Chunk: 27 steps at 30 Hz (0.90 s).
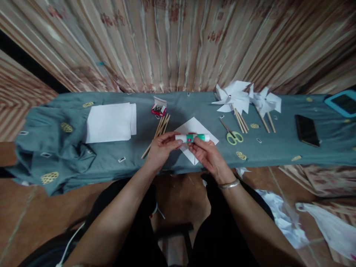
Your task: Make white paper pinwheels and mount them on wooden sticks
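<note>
Both hands share a grip on the white-and-green glue stick (192, 138): the left hand (162, 147) pinches its white end, the right hand (207, 154) clasps its green end. The stick lies level between them, just above a white square paper sheet (194, 128) on the grey-blue cloth-covered desk (194, 105). Thin wooden sticks (158, 133) lie left, yellow-handled scissors (233, 136) right.

A stack of white paper (110, 122) lay on the grey-green cloth (139, 163), near a small box of pins (158, 109) and wooden sticks (159, 132). Scissors (232, 135) lay just beside two paper pinwheels (246, 99). A dark phone (306, 130) rested farther right.
</note>
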Motion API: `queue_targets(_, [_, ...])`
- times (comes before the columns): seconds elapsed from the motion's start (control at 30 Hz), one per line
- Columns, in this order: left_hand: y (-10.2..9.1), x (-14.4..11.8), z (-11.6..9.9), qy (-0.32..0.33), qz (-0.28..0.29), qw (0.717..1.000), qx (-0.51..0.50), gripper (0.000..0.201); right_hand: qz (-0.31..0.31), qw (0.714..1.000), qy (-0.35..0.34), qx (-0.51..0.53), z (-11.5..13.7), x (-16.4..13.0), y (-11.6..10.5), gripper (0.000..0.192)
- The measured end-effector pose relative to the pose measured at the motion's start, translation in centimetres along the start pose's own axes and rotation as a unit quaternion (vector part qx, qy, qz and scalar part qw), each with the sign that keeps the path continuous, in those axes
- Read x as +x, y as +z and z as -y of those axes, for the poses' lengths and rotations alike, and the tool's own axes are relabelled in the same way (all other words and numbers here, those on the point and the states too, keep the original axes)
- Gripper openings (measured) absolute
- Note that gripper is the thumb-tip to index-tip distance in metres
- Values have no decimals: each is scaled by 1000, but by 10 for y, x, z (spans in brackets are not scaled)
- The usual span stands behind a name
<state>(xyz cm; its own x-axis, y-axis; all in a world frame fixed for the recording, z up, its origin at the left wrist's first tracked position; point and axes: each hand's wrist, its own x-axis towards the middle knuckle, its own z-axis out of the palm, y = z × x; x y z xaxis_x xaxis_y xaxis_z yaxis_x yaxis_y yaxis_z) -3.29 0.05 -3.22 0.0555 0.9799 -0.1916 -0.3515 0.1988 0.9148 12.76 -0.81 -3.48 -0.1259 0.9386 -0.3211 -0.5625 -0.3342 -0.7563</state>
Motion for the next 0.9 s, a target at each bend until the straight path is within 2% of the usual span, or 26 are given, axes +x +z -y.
queue_targets(0.1, [-9, 4, -4, 19, -11, 999, 36, 41, -44, 999, -11, 12, 8, 3, -7, 33])
queue_targets(0.2, [-35, 9, -15, 99, -92, 985, 104, 38, -82, 996, -35, -6, 19, 7, -18, 35])
queue_targets(0.27, [-56, 12, -22, 158, -146, 954, 210, 39, -92, 992, -62, -59, 25, 9, -27, 37])
queue_targets(0.33, [-75, 14, -27, 191, -166, 914, 316, 39, -89, 985, -87, -121, 29, 10, -35, 39])
queue_targets(0.4, [-89, 16, -28, 190, -148, 876, 417, 38, -83, 978, -99, -165, 32, 11, -41, 41])
queue_targets(0.5, [-98, 20, -24, 182, -110, 833, 511, 36, -91, 973, -100, -187, 34, 11, -48, 41])
queue_targets(0.63, [-99, 26, -20, 215, -75, 795, 562, 36, -108, 974, -97, -172, 35, 11, -49, 38])
queue_targets(0.73, [-91, 23, -22, 258, -79, 766, 584, 42, -89, 975, -96, -181, 36, 11, -46, 37])
queue_targets(0.83, [-67, 11, -20, 307, -71, 735, 600, 39, -79, 977, -93, -174, 36, 11, -40, 36])
queue_targets(0.9, [-45, 2, -12, 324, 3, 728, 604, 36, -92, 976, -105, -168, 35, 12, -37, 35])
